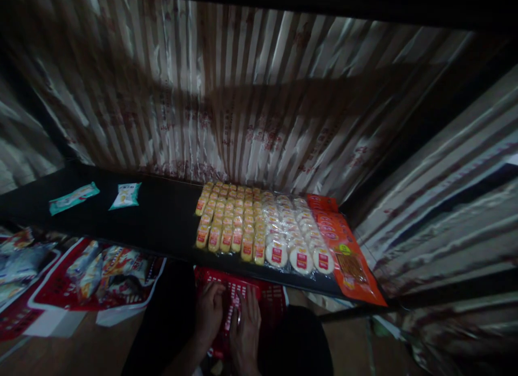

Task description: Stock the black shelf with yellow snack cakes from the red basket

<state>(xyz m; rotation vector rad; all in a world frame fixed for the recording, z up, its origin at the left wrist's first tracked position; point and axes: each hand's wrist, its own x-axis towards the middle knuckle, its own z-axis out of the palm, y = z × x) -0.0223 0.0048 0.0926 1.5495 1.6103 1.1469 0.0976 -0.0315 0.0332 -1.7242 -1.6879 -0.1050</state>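
Observation:
Both of my hands are down in a red plastic basket [270, 301] that sits below the front edge of a dark shelf [162, 219]. My left hand [209, 314] rests inside the basket with its fingers curled. My right hand [245, 330] lies beside it with fingers stretched over the basket's bottom. What, if anything, they hold is too dark to make out. On the shelf above lie rows of small yellow packets [226, 217], rows of round white packets [293, 230] and an orange packet [343, 252] at the right end.
Two small green-and-white packets [74, 197] [125, 196] lie on the shelf's left part. Bags of packaged goods [97, 273] sit on the floor at the left. Striped sheeting [243, 106] covers the wall behind and the right side.

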